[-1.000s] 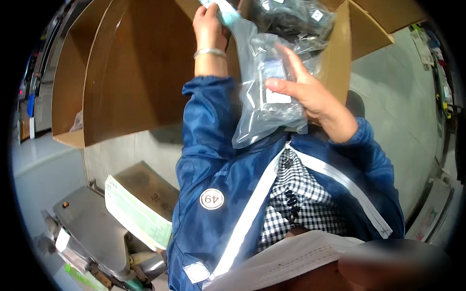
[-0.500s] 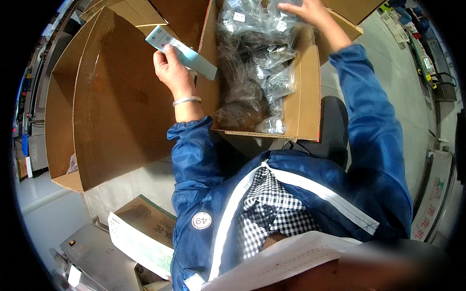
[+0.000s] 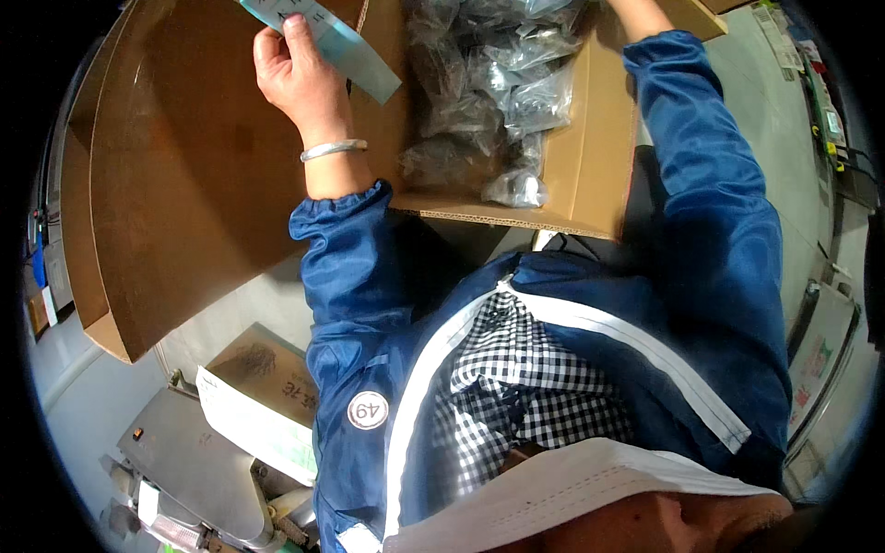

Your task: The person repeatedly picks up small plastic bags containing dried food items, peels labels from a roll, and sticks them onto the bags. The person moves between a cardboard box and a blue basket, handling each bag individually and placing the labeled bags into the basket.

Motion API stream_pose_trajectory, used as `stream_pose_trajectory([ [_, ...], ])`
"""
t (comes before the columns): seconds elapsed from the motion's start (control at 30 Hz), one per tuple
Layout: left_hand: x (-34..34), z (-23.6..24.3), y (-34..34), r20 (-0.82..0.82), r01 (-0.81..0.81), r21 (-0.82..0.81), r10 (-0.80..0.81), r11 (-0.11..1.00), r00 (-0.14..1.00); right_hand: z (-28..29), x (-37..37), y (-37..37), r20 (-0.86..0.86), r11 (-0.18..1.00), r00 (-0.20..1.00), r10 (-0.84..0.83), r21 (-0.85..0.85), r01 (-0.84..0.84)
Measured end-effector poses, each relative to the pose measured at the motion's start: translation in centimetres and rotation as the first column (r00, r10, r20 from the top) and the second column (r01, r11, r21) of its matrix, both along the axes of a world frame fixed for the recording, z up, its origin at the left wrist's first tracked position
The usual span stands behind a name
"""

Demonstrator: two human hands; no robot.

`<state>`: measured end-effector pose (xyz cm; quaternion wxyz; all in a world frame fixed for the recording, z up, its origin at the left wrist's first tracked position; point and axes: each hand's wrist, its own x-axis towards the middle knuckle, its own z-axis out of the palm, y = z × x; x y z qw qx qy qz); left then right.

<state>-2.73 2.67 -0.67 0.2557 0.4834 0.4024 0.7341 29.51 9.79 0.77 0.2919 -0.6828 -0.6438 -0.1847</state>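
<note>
My left hand point(image 3: 300, 78) pinches a long pale-blue paper slip point(image 3: 359, 66) with dark writing, thumb on top, near the left wall of an open cardboard box point(image 3: 590, 184). Inside the box lie several clear plastic bags point(image 3: 542, 100) with dark and shiny contents that I cannot make out. My right hand point(image 3: 638, 14) reaches over the far right part of the box. Only its wrist side shows at the upper edge of the picture, so its fingers and anything in them are hidden.
A large brown cardboard flap or second carton point(image 3: 198, 166) stands to the left. Below it, a smaller brown box point(image 3: 263, 373) and a white-green sheet point(image 3: 249, 429) lie beside a grey metal machine point(image 3: 189, 456). Equipment lines the right side.
The box and both hands now appear higher in the picture. My right hand's fingers, seen over the bags before, have passed out of view. My left hand still holds the slip.
</note>
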Motion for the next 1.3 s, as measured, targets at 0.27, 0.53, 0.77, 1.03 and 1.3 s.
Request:
stream_pose_trajectory([
  [0.27,0.7,0.8,-0.1,-0.045,0.048,0.188,-0.040,0.981,0.998,-1.2,-8.4,-2.9,-0.550,0.310,0.760,0.346,-0.697,-0.646],
  [0.53,1.4,1.2,-0.3,-0.144,0.206,0.333,-0.166,0.920,0.976,-24.3,-15.7,-13.2,-0.004,-0.143,0.566,0.824,-0.969,0.202],
  [0.77,1.8,0.4,0.1,-0.222,0.087,0.428,0.012,0.899,0.975,-27.5,-14.3,-14.9,-0.064,-0.187,0.732,0.678,-0.978,0.088],
  [1.03,0.8,3.0,-1.9,-0.361,-0.105,0.106,0.136,0.989,0.922,-5.3,-9.2,-2.6,-0.753,-0.256,0.650,-0.100,-0.612,-0.748],
  [1.3,-0.4,3.0,-1.4,0.113,-0.092,0.399,0.050,0.912,0.992,5.7,-0.4,-7.7,-0.994,0.208,0.098,-0.038,-0.104,-0.973],
])
